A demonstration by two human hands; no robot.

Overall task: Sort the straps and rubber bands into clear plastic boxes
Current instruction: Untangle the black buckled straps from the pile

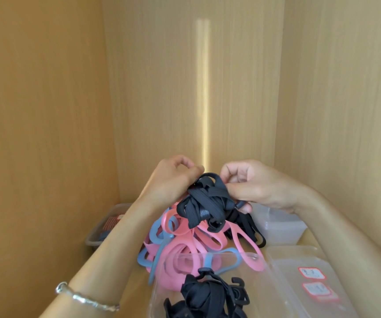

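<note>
A bundled black elastic strap (204,203) is held up above the pile, between both hands. My left hand (173,180) grips its left side with curled fingers. My right hand (253,184) pinches its right side between thumb and fingers. Below lies a heap of pink and blue rubber bands (185,239). A clear plastic box (260,292) at the near centre holds more black straps with hooks (208,297).
A clear lid with two red-edged labels (311,281) lies at the near right. A frosted box (279,228) stands behind my right hand. A grey tray (97,232) sits at the left by the wooden wall. Wooden panels enclose the space on three sides.
</note>
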